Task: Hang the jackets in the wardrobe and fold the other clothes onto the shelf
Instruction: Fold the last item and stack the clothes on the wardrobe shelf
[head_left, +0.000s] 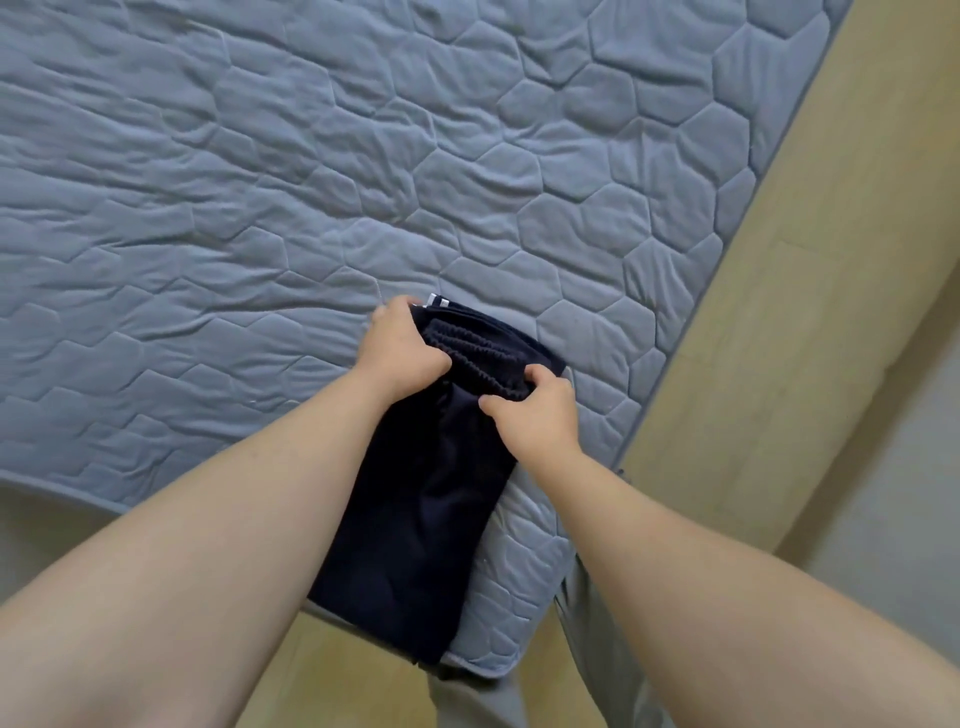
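Both hands have hold of one end of a dark garment (415, 519), at its gathered elastic waistband (467, 358). The left hand (402, 345) curls its fingers round the left side of that end, and the right hand (540, 410) pinches the right side between thumb and bent fingers, so neither hand is free.

The garment lies on the near corner of a grey quilted mattress (260, 182), just below the middle of the frame. Its long axis runs from the hands down toward the lower centre, and its far end droops over the mattress edge above the wooden floor (779, 312). All the loose length therefore lies on the person's side of the grip, between the two forearms. The hands sit about equally near the waistband, the left a little higher in the frame. By my reading, a fold would bring one end onto the other along this axis.

A small white label (436, 300) peeks out by the left fingertips. Dark cloth hides the creases and layers, so I cannot tell how many folds are made. No wardrobe or shelf is in the frame.
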